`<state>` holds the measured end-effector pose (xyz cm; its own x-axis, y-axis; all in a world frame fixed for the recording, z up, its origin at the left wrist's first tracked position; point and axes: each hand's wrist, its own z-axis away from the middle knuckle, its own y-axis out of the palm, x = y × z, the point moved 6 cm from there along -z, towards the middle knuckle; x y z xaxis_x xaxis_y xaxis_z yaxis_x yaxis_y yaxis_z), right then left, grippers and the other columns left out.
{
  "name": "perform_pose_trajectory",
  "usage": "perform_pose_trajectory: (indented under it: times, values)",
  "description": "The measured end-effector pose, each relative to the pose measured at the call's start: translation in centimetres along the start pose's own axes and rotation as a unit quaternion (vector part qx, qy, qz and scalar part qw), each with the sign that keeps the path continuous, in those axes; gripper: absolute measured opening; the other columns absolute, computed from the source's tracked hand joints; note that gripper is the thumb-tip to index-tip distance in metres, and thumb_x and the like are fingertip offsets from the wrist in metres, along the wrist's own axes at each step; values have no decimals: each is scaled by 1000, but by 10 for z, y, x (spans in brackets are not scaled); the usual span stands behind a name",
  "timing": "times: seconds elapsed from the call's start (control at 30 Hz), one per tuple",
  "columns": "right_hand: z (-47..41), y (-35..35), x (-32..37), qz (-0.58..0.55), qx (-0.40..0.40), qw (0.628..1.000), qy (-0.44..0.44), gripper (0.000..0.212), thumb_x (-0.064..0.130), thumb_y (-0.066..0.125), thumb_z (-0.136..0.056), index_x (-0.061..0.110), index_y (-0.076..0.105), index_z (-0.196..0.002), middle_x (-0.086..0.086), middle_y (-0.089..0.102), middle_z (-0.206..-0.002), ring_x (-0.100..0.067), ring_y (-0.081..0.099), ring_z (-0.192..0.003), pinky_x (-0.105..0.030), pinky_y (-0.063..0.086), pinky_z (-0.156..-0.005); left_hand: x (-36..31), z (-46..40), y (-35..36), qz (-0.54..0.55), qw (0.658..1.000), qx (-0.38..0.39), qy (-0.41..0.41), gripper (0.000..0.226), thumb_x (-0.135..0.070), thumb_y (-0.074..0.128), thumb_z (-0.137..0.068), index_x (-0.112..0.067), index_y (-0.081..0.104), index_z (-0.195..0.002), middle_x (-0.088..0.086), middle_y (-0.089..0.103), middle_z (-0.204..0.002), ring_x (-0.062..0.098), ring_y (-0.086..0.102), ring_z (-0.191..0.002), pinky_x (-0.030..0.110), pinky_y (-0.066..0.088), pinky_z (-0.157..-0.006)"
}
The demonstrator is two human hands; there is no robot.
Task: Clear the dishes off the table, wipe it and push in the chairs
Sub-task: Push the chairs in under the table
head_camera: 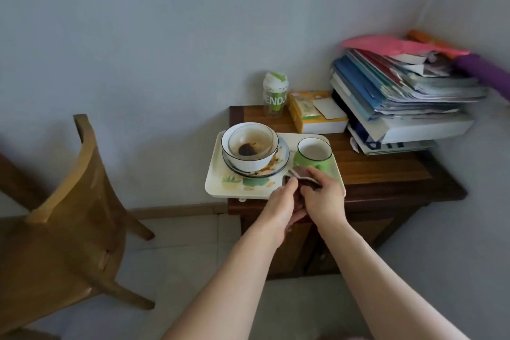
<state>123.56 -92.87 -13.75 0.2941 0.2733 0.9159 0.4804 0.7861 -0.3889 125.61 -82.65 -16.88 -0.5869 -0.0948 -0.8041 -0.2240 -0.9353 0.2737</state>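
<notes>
A cream tray (220, 182) rests on a dark wooden side cabinet (386, 174). On it stand a white bowl (248, 163) with a glass bowl (251, 141) nested inside, both stacked on a dirty plate (278, 165), and a green cup (313, 156). Over the tray's front right corner, my left hand (281, 204) and my right hand (324, 196) both grip a dark brownish cloth (299, 174). Most of the cloth is hidden between my hands.
A wooden chair (69, 215) stands at the left, its back toward the wall. On the cabinet behind the tray are a green-and-clear bottle (274, 95), a yellow tissue box (314, 113) and a tall pile of books and folders (400, 102).
</notes>
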Motion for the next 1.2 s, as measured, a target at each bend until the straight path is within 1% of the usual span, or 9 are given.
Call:
perform_pose_trajectory:
  times: [0.1,0.2,0.4,0.6,0.7,0.8,0.97,1.07,1.2]
  values:
    - [-34,12,1,102,29,994,-29,60,6,61,-88,16,40,-143,-10,53,-128,-27,56,-116,-44,48,-101,-4,-22,6,157,985,-25,-71,36,-41,56,-95,-15,61,-120,12,70,-110,23,68,-100,36,60,-80]
    - [-54,29,-9,192,97,976,-43,48,16,57,-89,16,48,-136,-10,51,-130,-30,50,-123,-45,43,-105,-8,-40,10,249,962,-52,-98,52,-44,61,-90,-9,58,-127,15,68,-115,25,67,-99,29,59,-55]
    - [-67,35,-29,282,182,938,-87,38,18,49,-85,16,62,-121,-10,56,-125,-32,55,-113,-46,48,-97,-13,-52,19,239,965,-74,-83,48,-44,56,-94,-6,59,-124,11,68,-101,19,63,-72,22,49,-44]
    - [-53,19,2,212,84,964,-138,27,30,45,-87,25,66,-103,-4,62,-102,-24,60,-95,-43,57,-77,-13,-34,9,201,972,-108,-55,27,-33,61,-92,-10,66,-105,7,68,-90,19,62,-80,31,57,-64]
    - [-40,25,15,161,117,969,-145,30,29,49,-90,23,65,-114,-5,63,-111,-21,64,-97,-44,57,-82,-16,-19,-9,215,966,-141,-28,22,-31,60,-91,-11,65,-100,10,67,-95,20,62,-88,35,58,-81]
    - [-24,30,27,113,135,970,-165,30,23,52,-92,16,65,-119,-7,64,-114,-21,63,-101,-42,53,-90,-18,-1,-32,227,959,-171,7,28,-32,60,-90,-12,65,-110,11,65,-107,22,63,-97,36,57,-80]
    - [26,70,38,49,310,938,-150,21,22,54,-91,17,67,-106,-3,73,-97,-19,69,-91,-41,56,-85,-8,49,-70,268,940,-202,67,24,-27,51,-95,-9,63,-107,10,68,-92,22,65,-78,36,56,-72]
    - [62,98,44,44,388,905,-166,17,9,55,-93,20,67,-89,2,69,-79,-7,64,-70,-22,50,-64,11,86,-104,289,919,-251,93,26,-26,47,-98,-8,61,-111,12,68,-93,24,64,-77,38,55,-75]
    - [115,133,48,63,487,856,-165,16,9,54,-96,12,68,-104,2,67,-81,-9,63,-71,-15,49,-56,36,141,-143,316,888,-314,114,23,-25,43,-99,-11,61,-95,9,68,-86,20,64,-73,32,52,-61]
